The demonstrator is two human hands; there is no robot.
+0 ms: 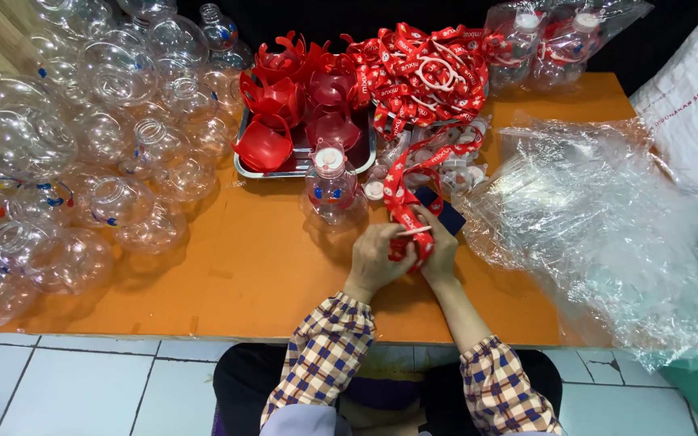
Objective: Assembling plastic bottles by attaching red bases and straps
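Note:
My left hand and my right hand meet over the orange table, both gripping one red printed strap with a white ring at its end. The strap runs up from my fingers toward a big heap of the same red straps at the back. Just beyond my hands stands a clear round plastic bottle with a white cap and a painted face. A dark blue flat object lies partly hidden under my right hand.
Several empty clear round bottles pile up on the left. A metal tray of red plastic pieces sits at the back centre. Crumpled clear plastic bags cover the right side. Bagged bottles lie at the back right.

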